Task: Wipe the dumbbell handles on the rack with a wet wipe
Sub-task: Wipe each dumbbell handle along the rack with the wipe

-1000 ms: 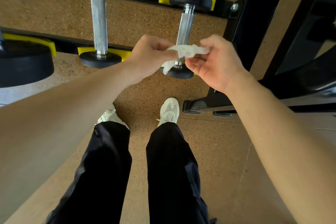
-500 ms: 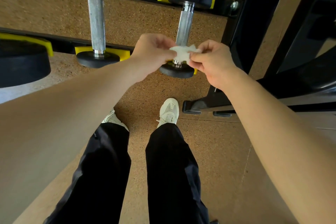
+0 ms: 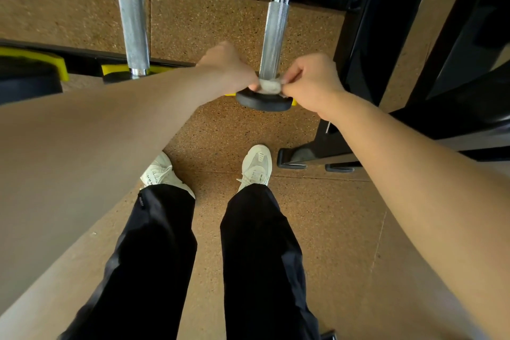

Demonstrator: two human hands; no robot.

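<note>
At the black rack [image 3: 367,36], your left hand [image 3: 226,69] and right hand [image 3: 311,83] both pinch the wet wipe [image 3: 269,86] at the near end of the knurled handle [image 3: 273,36] of the rightmost dumbbell [image 3: 263,101]. The wipe is bunched tighter than a second ago. The lettering on your trouser tag [image 3: 141,201] is too small to read.

No legible text; small trouser tag [image 3: 141,202] too blurred to read.
</note>
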